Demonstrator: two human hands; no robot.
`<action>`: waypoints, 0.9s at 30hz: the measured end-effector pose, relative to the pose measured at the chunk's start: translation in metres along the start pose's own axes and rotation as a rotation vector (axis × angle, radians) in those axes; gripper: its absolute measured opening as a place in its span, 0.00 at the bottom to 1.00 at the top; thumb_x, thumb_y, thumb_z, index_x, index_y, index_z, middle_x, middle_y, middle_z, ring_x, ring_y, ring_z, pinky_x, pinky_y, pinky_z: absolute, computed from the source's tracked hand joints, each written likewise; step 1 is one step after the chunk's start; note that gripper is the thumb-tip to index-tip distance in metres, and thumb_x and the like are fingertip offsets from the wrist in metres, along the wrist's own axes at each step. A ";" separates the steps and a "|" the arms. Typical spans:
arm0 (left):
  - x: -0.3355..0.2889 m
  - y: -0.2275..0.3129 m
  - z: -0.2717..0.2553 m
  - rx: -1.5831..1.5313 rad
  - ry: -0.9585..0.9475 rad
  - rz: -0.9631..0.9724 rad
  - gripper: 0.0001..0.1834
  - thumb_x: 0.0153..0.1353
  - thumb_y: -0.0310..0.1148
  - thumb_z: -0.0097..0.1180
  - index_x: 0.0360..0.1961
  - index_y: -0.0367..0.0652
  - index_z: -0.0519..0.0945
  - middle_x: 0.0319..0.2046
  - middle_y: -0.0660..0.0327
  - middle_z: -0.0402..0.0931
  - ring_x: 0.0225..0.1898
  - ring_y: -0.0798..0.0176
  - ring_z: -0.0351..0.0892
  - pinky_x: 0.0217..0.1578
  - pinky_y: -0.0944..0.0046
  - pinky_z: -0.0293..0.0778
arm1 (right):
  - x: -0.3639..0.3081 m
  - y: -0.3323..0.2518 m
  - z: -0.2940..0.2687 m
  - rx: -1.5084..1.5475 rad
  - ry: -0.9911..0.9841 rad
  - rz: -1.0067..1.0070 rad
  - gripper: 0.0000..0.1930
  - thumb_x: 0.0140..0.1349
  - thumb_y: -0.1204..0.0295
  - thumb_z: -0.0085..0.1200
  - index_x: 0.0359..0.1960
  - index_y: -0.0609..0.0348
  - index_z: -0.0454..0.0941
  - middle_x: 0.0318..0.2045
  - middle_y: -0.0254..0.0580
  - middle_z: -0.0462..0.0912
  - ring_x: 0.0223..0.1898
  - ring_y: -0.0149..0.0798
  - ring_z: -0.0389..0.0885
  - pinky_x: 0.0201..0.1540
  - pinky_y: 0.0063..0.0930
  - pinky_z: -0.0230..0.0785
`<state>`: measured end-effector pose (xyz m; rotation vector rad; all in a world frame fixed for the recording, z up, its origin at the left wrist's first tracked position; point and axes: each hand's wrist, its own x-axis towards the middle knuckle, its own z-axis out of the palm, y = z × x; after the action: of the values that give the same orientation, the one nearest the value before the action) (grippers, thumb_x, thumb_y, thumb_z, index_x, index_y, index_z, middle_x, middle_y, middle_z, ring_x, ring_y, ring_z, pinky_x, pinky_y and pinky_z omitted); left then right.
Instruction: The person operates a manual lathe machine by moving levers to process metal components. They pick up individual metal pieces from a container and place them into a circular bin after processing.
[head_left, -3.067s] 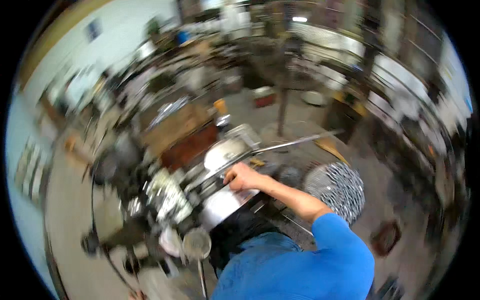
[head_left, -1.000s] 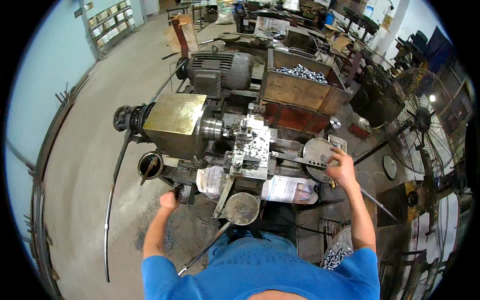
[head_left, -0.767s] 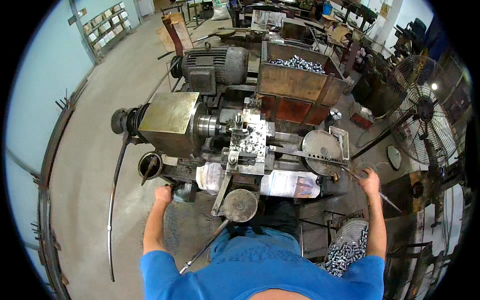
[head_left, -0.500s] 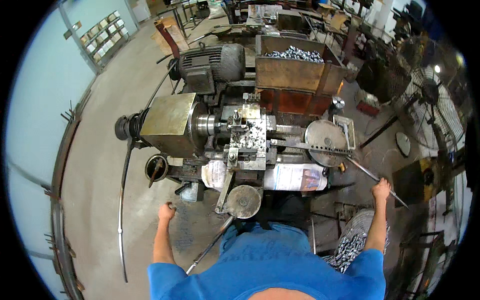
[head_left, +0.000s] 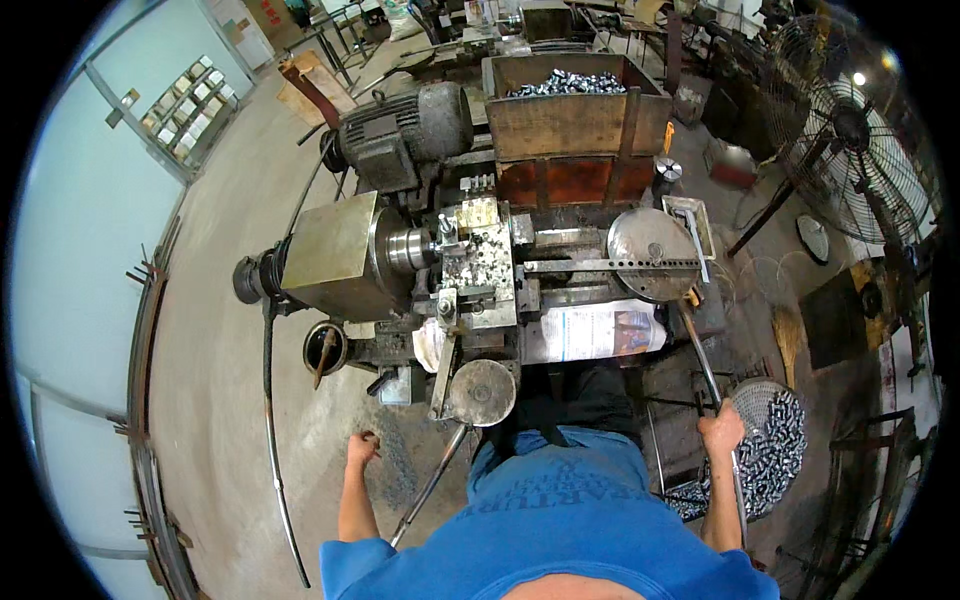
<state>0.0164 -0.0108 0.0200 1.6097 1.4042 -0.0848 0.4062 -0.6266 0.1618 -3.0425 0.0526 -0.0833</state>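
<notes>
My right hand [head_left: 722, 432] is wrapped round a long metal lever [head_left: 701, 352] that runs from a round steel plate [head_left: 652, 238] on the right side of a small lathe. My left hand [head_left: 362, 448] hangs over the floor with curled fingers; anything inside them is too small to make out. Near it a second lever [head_left: 428, 487] slopes down from a smaller round plate [head_left: 482, 392], untouched by either hand. Between a chuck [head_left: 408, 247] and the right-hand plate lies the tool slide [head_left: 480, 258], strewn with dark metal chips.
A basket [head_left: 762, 388] of shiny small metal parts stands beside my right forearm. Behind the lathe are a motor [head_left: 400, 130] and a wooden bin [head_left: 565, 130] of similar parts. A black pot [head_left: 325, 348] sits front left; a standing fan [head_left: 850, 128] is at the right.
My right hand has pulled the lever inward and toward my body, so it points more steeply down. My left hand has shifted slightly right and nearer, still curled. The whole view has tilted a little.
</notes>
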 end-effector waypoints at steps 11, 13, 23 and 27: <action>0.037 0.080 0.001 0.285 0.160 0.217 0.25 0.48 0.29 0.58 0.48 0.27 0.70 0.35 0.45 0.77 0.28 0.53 0.79 0.27 0.60 0.75 | 0.027 -0.002 -0.011 -0.047 -0.023 0.052 0.21 0.36 0.61 0.53 0.33 0.58 0.70 0.22 0.56 0.77 0.26 0.59 0.76 0.30 0.49 0.68; 0.039 0.088 -0.002 0.499 0.276 0.314 0.26 0.49 0.36 0.57 0.48 0.33 0.72 0.37 0.45 0.77 0.35 0.51 0.78 0.34 0.57 0.74 | 0.067 0.032 0.001 -0.151 0.015 -0.022 0.19 0.39 0.61 0.54 0.34 0.57 0.71 0.24 0.51 0.77 0.27 0.52 0.77 0.30 0.44 0.70; 0.070 0.052 0.060 0.526 0.490 -0.120 0.21 0.48 0.48 0.55 0.29 0.38 0.79 0.32 0.49 0.78 0.35 0.46 0.79 0.35 0.53 0.75 | 0.268 0.000 -0.003 -0.346 0.044 0.077 0.16 0.51 0.64 0.47 0.42 0.53 0.76 0.45 0.43 0.74 0.51 0.46 0.68 0.57 0.51 0.53; 0.073 0.076 0.054 0.814 0.292 0.212 0.23 0.50 0.50 0.54 0.36 0.39 0.75 0.34 0.49 0.78 0.38 0.49 0.78 0.38 0.53 0.74 | 0.266 0.017 0.007 -0.344 0.161 0.093 0.20 0.55 0.66 0.43 0.49 0.56 0.70 0.48 0.45 0.73 0.56 0.48 0.64 0.60 0.54 0.48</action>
<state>0.1285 0.0157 -0.0073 2.5148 1.4998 -0.3426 0.6712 -0.6527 0.1677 -3.3612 0.2448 -0.3457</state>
